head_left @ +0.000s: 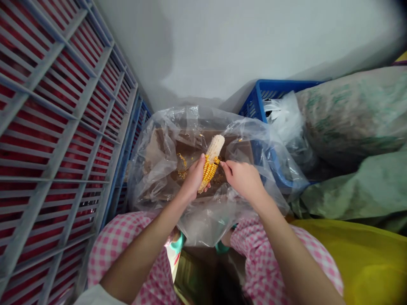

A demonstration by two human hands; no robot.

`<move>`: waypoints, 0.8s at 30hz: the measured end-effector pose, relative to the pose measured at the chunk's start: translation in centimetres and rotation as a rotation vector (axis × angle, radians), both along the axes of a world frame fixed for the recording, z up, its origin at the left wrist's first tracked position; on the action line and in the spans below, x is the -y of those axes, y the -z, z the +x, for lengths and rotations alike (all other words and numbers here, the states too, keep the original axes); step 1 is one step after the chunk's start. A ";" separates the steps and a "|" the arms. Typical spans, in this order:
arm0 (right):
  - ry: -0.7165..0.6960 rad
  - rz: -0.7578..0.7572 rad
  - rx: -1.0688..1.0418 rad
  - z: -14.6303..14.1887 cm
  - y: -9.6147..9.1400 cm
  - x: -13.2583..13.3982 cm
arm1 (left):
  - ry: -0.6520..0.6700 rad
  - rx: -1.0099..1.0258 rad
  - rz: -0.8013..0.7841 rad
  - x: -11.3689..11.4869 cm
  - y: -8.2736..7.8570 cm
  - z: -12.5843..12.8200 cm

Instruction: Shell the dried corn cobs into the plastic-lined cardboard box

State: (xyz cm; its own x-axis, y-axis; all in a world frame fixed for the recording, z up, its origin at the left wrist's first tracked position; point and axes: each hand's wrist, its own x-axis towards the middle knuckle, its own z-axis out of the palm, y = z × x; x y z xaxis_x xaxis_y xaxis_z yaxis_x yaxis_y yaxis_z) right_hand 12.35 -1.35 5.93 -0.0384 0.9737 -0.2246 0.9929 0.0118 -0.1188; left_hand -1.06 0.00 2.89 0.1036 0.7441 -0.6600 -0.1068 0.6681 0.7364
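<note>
While left hand (194, 178) grips corn cob (210, 163) | right hand (243, 180) pinched beside it | plastic bag (152, 186) around | blue crate (273, 91) behind

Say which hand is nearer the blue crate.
Right. The right hand is close to the blue plastic crate, over the clear plastic bag; the left hand is farther away, holding the corn cob.

Left hand (193, 178) curled in a closed grip, right hand (243, 180) with fingers bent, bare forearms (143, 250) angled inward

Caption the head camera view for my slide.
Left hand and right hand work a half-stripped yellow corn cob over kernels in a clear plastic bag.
</note>
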 end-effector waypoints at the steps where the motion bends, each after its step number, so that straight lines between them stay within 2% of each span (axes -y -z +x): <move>1: 0.010 0.004 -0.006 -0.2 0.2 0.1 | -0.002 -0.039 0.046 0.1 0.0 0.1; 3: 0.056 0.020 -0.118 -0.7 1.0 0.2 | -0.021 -0.011 0.052 0.2 -0.1 0.3; 7: 0.190 0.096 -0.523 -1.4 2.2 0.1 | -0.049 0.437 -0.319 -0.1 -0.4 0.0; 9: 0.192 0.135 -0.498 -1.1 1.9 0.0 | -0.103 0.526 -0.409 -0.3 -0.5 -0.3; 12: 0.130 0.126 -0.247 -0.1 0.7 -0.1 | -0.145 0.481 -0.335 -0.8 -0.8 -0.8; 16: 0.047 0.076 -0.049 0.6 -0.5 0.0 | -0.066 0.410 -0.245 -0.8 -1.4 -0.8; 18: 0.011 0.069 0.004 0.5 -0.6 0.2 | -0.038 0.322 -0.210 -0.6 -1.3 -0.6; 22: -0.042 0.036 0.091 0.2 -0.2 0.8 | 0.005 0.009 -0.047 0.3 -0.5 0.2; 24: -0.059 0.010 0.091 0.1 0.3 1.0 | 0.021 -0.060 -0.010 0.6 0.1 0.4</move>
